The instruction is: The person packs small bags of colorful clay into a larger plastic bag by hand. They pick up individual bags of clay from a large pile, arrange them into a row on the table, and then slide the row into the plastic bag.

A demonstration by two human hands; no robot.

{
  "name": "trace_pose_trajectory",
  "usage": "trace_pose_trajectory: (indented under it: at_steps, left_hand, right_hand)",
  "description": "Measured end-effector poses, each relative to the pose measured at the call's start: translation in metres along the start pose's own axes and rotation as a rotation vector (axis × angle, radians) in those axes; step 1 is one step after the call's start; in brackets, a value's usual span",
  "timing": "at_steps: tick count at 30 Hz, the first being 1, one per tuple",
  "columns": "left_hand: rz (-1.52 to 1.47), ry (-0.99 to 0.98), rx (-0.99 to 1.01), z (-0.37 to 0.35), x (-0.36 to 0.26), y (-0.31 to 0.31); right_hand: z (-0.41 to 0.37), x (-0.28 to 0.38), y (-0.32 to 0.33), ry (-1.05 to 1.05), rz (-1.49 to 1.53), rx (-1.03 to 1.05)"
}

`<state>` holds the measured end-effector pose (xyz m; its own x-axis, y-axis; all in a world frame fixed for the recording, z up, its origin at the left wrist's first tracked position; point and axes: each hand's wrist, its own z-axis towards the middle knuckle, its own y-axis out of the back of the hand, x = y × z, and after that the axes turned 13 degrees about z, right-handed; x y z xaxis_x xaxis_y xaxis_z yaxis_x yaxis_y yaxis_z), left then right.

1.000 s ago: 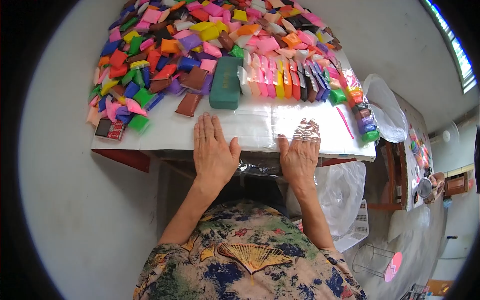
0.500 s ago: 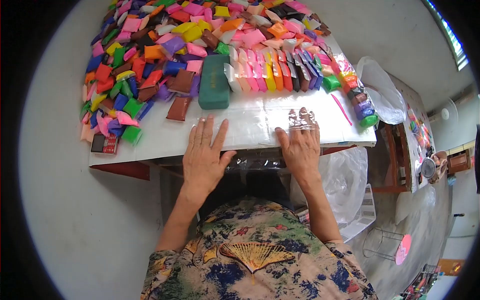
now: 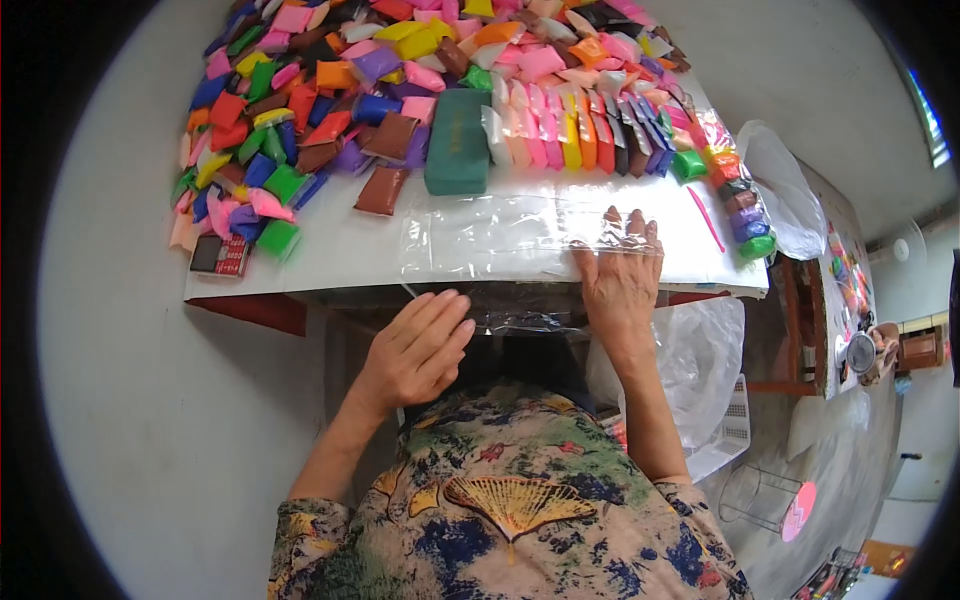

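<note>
A sheet of clear plastic film (image 3: 480, 235) lies on the white tabletop, its near part hanging over the front edge. My left hand (image 3: 425, 345) is just below that edge at the film's near left corner, fingers pressed together on it; the thumb is hidden. My right hand (image 3: 622, 285) lies flat on the film's right part, fingers stretched out and tips under or against the shiny plastic. Beyond the film stand a green block (image 3: 458, 145) and a row of upright coloured packets (image 3: 570, 130). A brown packet (image 3: 381, 190) lies to the left.
Loose coloured packets (image 3: 330, 75) cover the table's back and left. A red gadget with a dark screen (image 3: 220, 255) sits at the left corner. To the right are a pink stick (image 3: 706, 220), a filled strip of packets (image 3: 740, 200) and a clear bag (image 3: 690, 370) below the edge.
My left hand has drawn back from the tabletop to below its edge, and its spread fingers have closed. The film now lies stretched out further left. My right hand stays flat.
</note>
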<state>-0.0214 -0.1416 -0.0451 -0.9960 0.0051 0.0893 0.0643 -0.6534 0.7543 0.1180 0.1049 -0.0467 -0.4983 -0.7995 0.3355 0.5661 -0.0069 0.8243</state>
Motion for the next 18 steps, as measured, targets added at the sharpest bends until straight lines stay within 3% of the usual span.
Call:
trace_pose_trajectory:
  at_steps: [2,4,8,12,17,18]
  left_hand:
    - [0.05,0.318,-0.258,-0.006,-0.017,-0.001]
    - [-0.027,0.678,-0.301,0.009,-0.025,-0.002]
    - [-0.028,1.072,0.038,0.025,-0.03,-0.013]
    - [-0.01,1.122,-0.033,0.016,-0.023,-0.023]
    - [-0.763,1.401,-0.06,-0.006,-0.013,-0.006]
    - [-0.775,1.427,-0.1,-0.011,-0.01,-0.003]
  right_hand:
    - [0.0,0.003,0.001,-0.017,-0.009,0.022]
    - [0.0,0.005,0.001,-0.018,-0.033,0.025]
    - [0.0,0.004,-0.001,-0.022,-0.051,0.031]
    - [0.0,0.003,-0.003,-0.008,-0.07,0.027]
    - [0.0,0.001,-0.004,0.009,-0.09,0.023]
    - [0.0,0.002,-0.004,0.005,-0.087,0.027]
